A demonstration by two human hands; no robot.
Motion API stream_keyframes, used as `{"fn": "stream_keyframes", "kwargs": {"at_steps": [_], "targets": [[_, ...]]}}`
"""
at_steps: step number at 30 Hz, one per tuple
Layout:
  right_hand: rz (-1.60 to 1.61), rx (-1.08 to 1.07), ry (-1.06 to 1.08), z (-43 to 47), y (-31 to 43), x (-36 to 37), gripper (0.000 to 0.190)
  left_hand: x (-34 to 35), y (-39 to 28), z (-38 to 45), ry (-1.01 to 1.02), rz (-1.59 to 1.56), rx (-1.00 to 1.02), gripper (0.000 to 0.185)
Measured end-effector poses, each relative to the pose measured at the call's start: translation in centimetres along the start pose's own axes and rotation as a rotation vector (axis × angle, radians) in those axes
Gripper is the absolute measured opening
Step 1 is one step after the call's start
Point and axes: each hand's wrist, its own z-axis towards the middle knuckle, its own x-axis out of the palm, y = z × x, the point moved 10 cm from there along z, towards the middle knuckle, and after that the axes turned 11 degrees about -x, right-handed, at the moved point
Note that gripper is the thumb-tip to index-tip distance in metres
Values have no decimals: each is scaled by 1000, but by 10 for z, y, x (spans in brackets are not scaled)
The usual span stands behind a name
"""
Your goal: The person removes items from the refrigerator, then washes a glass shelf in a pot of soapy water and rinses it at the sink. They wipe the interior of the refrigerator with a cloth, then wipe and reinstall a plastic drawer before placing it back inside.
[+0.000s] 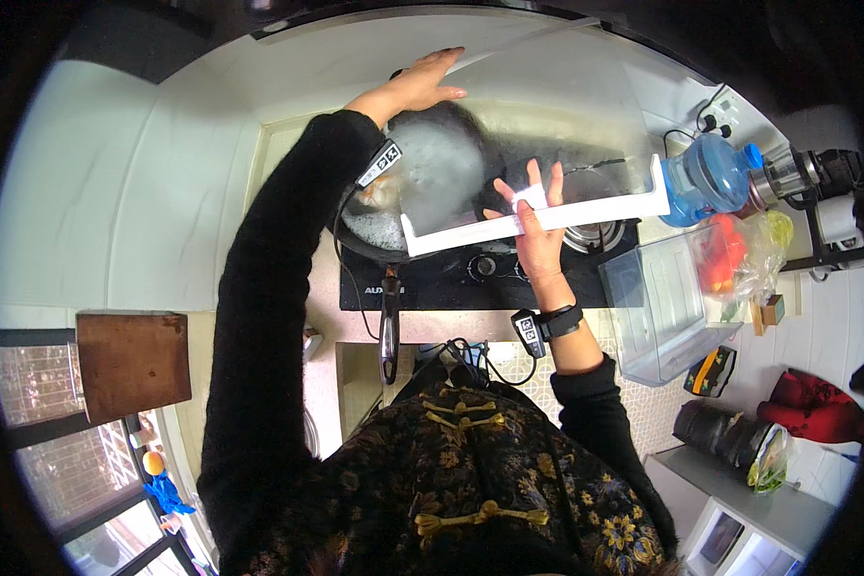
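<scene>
My left hand [421,81] is at the far left corner of a clear shelf panel [547,225] with white trim, its edge running between thumb and fingers. Across the white front trim lies my right thumb, and the fingers of my right hand [540,241] spread beneath, seen through the pane. A bright white patch shows at those fingers; I cannot tell whether it is a cloth or glare. Under the panel's left part, a dark wok [390,317] stands on the black gas hob [439,284]. Foamy liquid [371,227] fills it, with a pale lump partly in view. Haze blurs the pane.
A blue water jug [713,180] stands right of the hob. Below it leans a clear plastic drawer [662,309], near a bag holding a red item [723,255]. A brown board [133,367] is at left. Cables hang from both wrist devices, and the wok handle juts towards me.
</scene>
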Motion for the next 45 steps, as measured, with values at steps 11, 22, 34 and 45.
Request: {"fn": "stream_keyframes", "kwargs": {"at_steps": [11,22,34,45], "targets": [[-15,-14,26,-4,0,-31,65,-39,-22,22,162,-372,-127,41],[163,268,-404,-11,-85,-84,26,-82,-48,-10,158,-170,-142,31],[158,462,-336,-4,-111,-88,27,-116,-69,-92,93,-263,-38,30],[844,562,26,-38,38,-24,69,-128,-160,-214,-378,-98,206,14]]}}
